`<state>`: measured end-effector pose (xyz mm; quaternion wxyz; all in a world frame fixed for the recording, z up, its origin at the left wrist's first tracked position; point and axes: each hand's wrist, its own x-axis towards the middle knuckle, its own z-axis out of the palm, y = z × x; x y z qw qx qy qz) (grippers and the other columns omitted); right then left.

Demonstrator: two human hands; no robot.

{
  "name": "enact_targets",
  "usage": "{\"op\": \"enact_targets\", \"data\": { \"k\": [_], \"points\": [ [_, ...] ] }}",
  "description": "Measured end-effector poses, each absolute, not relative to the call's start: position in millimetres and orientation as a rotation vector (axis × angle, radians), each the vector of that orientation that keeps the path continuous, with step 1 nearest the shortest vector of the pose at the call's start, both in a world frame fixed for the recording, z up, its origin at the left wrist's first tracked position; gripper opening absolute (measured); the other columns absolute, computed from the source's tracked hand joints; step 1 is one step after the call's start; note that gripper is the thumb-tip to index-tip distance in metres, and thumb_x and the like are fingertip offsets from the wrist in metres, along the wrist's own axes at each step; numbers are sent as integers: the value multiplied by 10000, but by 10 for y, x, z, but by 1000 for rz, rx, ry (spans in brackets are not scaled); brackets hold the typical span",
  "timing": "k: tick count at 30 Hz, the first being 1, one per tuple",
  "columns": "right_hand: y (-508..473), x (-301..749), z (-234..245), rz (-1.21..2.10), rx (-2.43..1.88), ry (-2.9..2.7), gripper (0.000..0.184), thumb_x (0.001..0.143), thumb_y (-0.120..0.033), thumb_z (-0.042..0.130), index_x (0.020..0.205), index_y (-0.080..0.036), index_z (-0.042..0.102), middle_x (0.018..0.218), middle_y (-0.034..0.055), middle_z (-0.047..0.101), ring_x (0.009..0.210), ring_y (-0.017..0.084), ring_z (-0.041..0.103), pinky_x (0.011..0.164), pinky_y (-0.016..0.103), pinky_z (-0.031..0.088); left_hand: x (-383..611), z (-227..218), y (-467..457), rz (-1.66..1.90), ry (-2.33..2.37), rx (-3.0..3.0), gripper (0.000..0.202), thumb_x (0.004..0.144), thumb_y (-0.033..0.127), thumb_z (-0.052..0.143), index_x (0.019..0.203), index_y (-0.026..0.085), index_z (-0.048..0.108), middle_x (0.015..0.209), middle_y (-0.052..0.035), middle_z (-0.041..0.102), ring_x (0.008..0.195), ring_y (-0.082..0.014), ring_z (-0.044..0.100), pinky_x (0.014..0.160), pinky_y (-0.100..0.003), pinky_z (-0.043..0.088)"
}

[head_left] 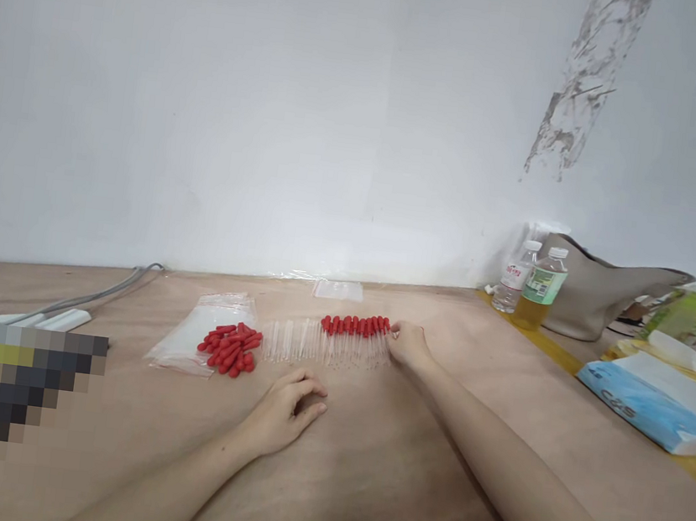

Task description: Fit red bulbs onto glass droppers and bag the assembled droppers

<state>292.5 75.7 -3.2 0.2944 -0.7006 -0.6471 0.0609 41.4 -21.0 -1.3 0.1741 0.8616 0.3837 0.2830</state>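
My right hand (410, 346) is at the right end of a row of glass droppers, its thumb and fingertips closed on a dropper that they mostly hide. The droppers on this side wear red rubber bulbs (355, 326). Farther left in the same row, clear glass tubes (291, 341) lie side by side without bulbs. My left hand (288, 412) rests on the table in front of the tubes, fingers curved and thumb apart, holding nothing. Beyond the left end of the row is a heap of loose red bulbs (230, 349), partly over clear plastic bags (200, 331).
A small clear bag (337, 290) lies near the wall. At right stand two bottles (538, 292), a grey-brown container (585, 294) and a blue tissue pack (640, 406). A white power strip (62, 319) with a grey cable lies at left, beside a blurred-out area.
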Motion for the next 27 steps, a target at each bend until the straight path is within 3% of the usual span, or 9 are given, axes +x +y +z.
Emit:
{"op": "enact_targets", "data": {
  "k": [7, 16, 27],
  "points": [
    [741, 3011, -5, 152, -1923, -1735, 176, 730, -187, 477, 760, -137, 643, 756, 113, 648, 716, 183, 594, 599, 234, 389, 415, -26, -211, 792, 1099, 2443, 162, 779, 250, 485, 888, 202, 596, 878, -42, 542, 785, -165, 512, 697, -278, 408],
    [748, 3068, 58, 206, -2082, -1749, 122, 634, -156, 525, 575, -116, 623, 610, 124, 629, 612, 189, 595, 512, 229, 378, 415, -14, -212, 789, 1081, 2463, 150, 776, 231, 491, 883, 198, 590, 886, -39, 546, 816, -167, 511, 735, -288, 402],
    [886, 2965, 206, 356, -2289, -1704, 115, 604, -203, 568, 626, -99, 613, 608, 119, 615, 556, 193, 589, 441, 227, 376, 407, -20, -207, 804, 1076, 2464, 155, 782, 245, 487, 885, 201, 594, 882, -42, 548, 799, -165, 513, 721, -287, 408]
  ]
}}
